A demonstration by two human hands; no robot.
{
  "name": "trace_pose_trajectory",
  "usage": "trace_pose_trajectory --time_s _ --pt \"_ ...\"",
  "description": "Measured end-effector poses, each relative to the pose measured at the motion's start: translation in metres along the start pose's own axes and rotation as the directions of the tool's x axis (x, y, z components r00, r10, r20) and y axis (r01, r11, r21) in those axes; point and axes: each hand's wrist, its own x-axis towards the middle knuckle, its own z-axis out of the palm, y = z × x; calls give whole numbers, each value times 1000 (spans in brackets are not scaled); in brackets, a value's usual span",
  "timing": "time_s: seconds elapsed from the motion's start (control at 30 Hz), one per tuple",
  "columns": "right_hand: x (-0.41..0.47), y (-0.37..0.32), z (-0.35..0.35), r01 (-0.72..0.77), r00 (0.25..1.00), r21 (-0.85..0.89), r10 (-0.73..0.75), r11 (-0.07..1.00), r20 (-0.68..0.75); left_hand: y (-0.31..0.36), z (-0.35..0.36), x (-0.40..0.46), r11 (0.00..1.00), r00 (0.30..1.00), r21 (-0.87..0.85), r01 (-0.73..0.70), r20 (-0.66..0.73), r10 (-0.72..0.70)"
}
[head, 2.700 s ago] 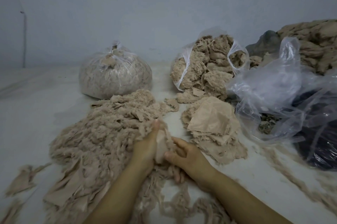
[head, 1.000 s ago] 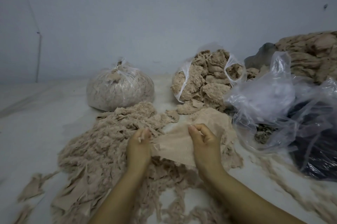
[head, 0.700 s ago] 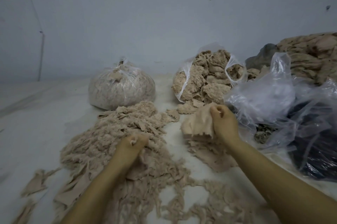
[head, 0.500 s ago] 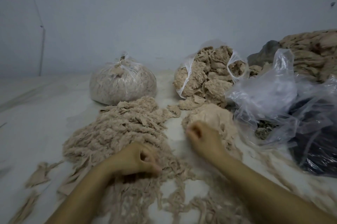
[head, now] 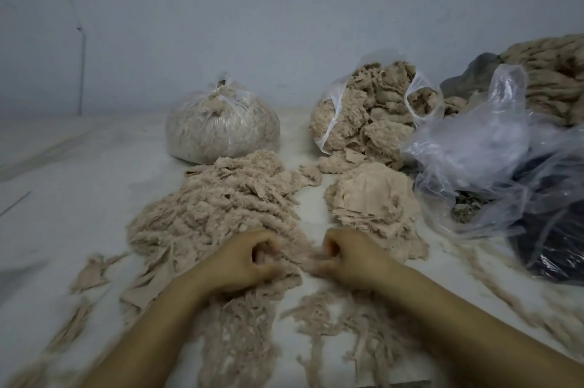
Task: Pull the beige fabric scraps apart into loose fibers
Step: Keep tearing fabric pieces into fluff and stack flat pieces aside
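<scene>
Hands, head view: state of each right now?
Left hand: fingers curled, gripping a beige fabric scrap.
Right hand: fingers curled, pinching the other end of the same scrap.

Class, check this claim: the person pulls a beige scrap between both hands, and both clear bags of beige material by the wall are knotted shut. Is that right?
Not quite. The head view shows only the left bag knotted shut; the right bag gapes open, material spilling out. The left hand and right hand do pull a beige scrap.

My view: flat beige scraps (head: 373, 198) stacked right of a fluffy loose-fiber heap (head: 215, 207); both on the floor
</scene>
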Motion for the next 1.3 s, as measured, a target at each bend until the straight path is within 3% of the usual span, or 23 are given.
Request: trace_pose_trajectory --time_s 0.07,0.17,0.3,0.37,0.43,0.5,0.57,0.63,0.7,0.77,0.83,0.9,1.03,1.2,1.3 --pt "6 -11 13 29 999 68 -28 997 -18 1 4 2 999 1000 47 3 29 -5" --pt "13 -10 25 27 1000 11 -27 1000 -9 -2 9 0 996 993 74 47 102 -54" --pt "8 -1 21 42 993 301 -5 953 -121 -5 10 7 982 973 189 10 -230 34" --pt "4 0 18 75 985 367 -12 927 -171 -4 11 14 957 966 288 30 -255 46" --pt "2 6 15 89 978 314 -24 945 -206 -5 11 20 915 967 389 104 -254 -2" --pt "2 19 10 21 987 173 7 985 -163 -6 7 18 903 936 405 147 -352 5" --pt "1 29 8 -58 992 72 66 996 -107 -8 0 12 914 865 347 212 -502 -10" --pt "1 25 7 -43 986 24 46 999 -159 -15 -8 2 875 797 312 370 -590 -126" --pt "1 8 10 83 965 64 -64 995 -254 -22 -14 -8 794 769 300 529 -564 -300" --pt "-1 -13 17 179 975 201 -145 963 -170 -25 -16 -16 782 763 238 577 -498 -411" --pt "-2 -28 32 227 973 170 -231 959 3 -25 -16 -20 818 788 189 543 -451 -419" --pt "1 -30 43 267 964 102 -264 958 -41 -27 -18 -22 856 810 174 487 -455 -369" --pt "8 -20 33 64 956 464 79 883 -282 -35 -28 -22 892 710 -100 441 -569 -415" --pt "26 -17 5 74 843 737 352 672 -406 -27 -44 -11 780 592 -592 204 -560 -579" --pt "35 -19 -2 71 822 832 440 551 -361 -19 -45 -8 905 630 -387 176 -662 -405"
